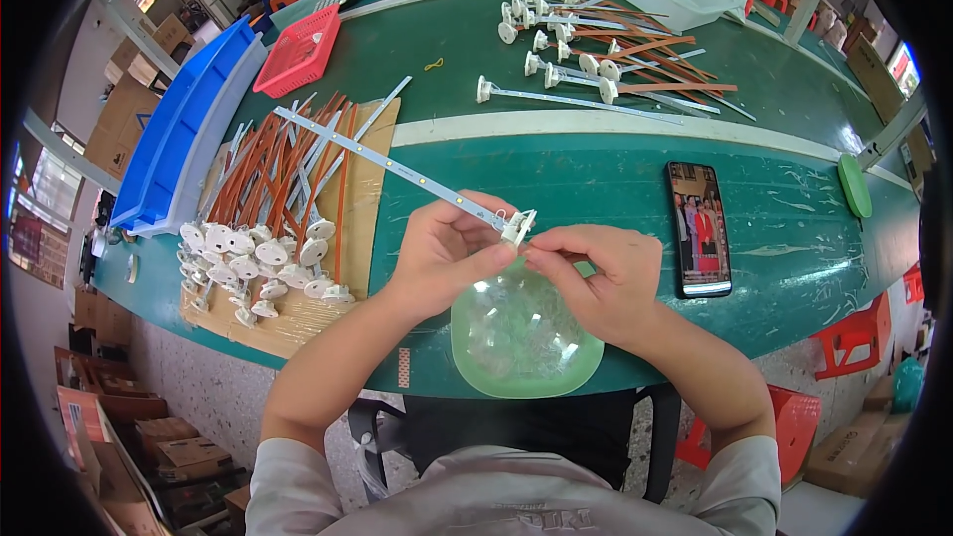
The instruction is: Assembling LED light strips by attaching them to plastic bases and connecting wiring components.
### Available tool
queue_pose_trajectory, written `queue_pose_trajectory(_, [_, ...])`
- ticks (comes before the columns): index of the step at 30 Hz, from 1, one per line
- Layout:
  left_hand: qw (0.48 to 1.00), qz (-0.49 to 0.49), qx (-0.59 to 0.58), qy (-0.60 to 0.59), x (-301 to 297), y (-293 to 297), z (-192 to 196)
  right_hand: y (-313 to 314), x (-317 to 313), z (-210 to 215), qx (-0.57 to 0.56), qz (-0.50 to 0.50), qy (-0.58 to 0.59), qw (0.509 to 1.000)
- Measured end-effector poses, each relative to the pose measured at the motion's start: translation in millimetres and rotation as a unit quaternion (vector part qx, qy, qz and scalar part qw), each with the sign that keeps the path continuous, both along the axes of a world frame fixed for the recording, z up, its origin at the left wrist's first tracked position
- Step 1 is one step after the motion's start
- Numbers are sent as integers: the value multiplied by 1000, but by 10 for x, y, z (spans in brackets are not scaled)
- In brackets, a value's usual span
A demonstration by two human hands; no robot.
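Note:
My left hand (447,250) is closed around the white end of an LED strip (382,161), a narrow light bar with small yellow chips that slants up to the left. At that end sits a white plastic cap (518,226) with a thin wire loop beside it. Close against the cap, my right hand (606,273) pinches with thumb and forefinger; whatever lies between those fingertips is too small to make out. Under both hands stands a light green bowl (526,385) holding clear, shiny material that I cannot identify.
Left, many capped strips (260,189) lie piled on cardboard (369,201), beside a blue bin (184,124) and a red basket (298,52). More capped strips (615,67) lie at the back right. A phone (699,228) rests right of my hands; a green dish (854,187) is farther right.

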State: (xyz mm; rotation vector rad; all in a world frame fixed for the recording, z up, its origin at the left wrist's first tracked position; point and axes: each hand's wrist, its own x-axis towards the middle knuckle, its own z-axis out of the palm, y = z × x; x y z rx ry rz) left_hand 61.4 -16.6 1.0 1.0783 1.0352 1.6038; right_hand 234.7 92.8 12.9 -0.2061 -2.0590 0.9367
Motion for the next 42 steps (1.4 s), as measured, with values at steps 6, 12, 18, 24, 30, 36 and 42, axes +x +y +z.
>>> queue_pose_trajectory(6, [1000,10,15,9,16,4,-7,-9,-6,-6,25,-9,3,1000])
queue_pose_trajectory(12, [1000,16,0,23,5,4,-21,1,-26,-16,57,-6,2,998])
queue_pose_trajectory(18, [1000,17,5,-3,-11,10,-5,2,-53,-15,68,9,20,997])
queue_pose_trajectory(24, [1000,-10,6,-23,-15,5,12,61,-28,-15,46,42,8,998])
queue_pose_trajectory(30, [999,-18,33,-39,-24,-4,5,9,-19,17,-119,54,2,991])
queue_pose_trajectory(36, [1000,3,4,-18,15,-27,35,18,0,19,-77,61,10,995])
queue_pose_trajectory(42, [1000,24,7,10,40,-39,57,-23,-20,2,-18,35,32,999])
